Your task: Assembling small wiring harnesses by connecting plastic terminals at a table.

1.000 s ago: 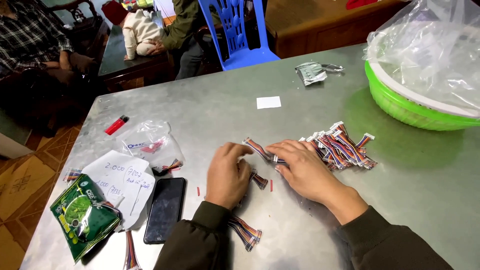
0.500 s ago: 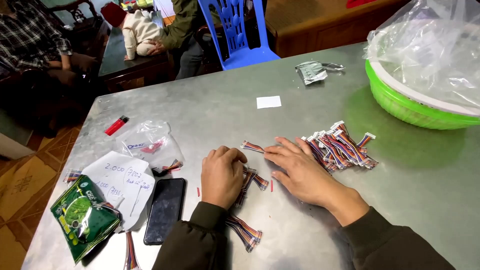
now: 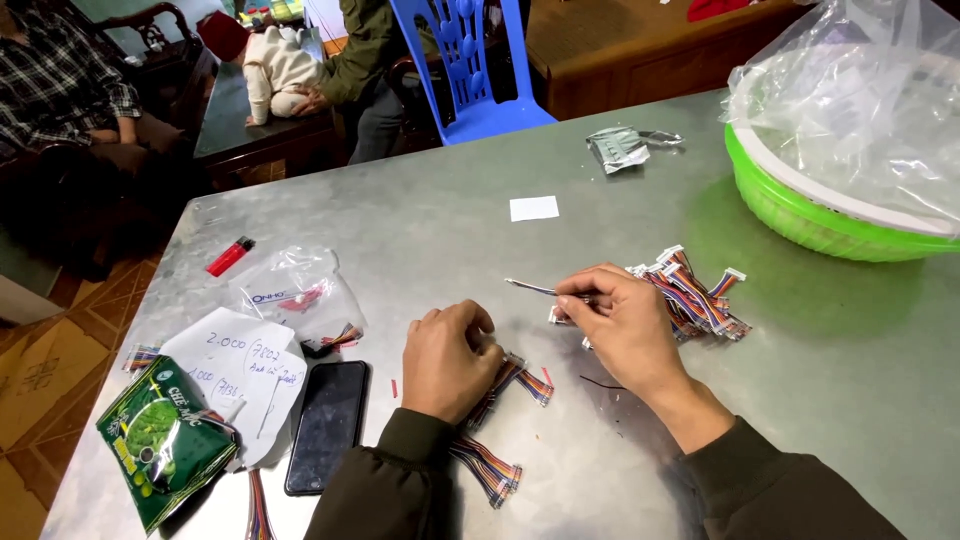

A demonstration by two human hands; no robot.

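Two hands work on coloured ribbon-cable pieces on a grey metal table [image 3: 420,230]. Right hand [image 3: 620,325]: fingers narrowed in a pinch on one thin cable piece [image 3: 530,288], which projects leftward from the fingertips, just above the tabletop. Left hand [image 3: 447,360]: fingers curled shut over a small cable bundle [image 3: 520,375] pressed against the table. Beyond the right knuckles lies a heap of finished cables [image 3: 695,295]; behind the left wrist, another bundle [image 3: 490,468]. Further left: phone [image 3: 327,425], paper note [image 3: 245,375], green packet [image 3: 160,440]. Best practice, judged: grip close to the connector, draw one piece free without disturbing its neighbours.
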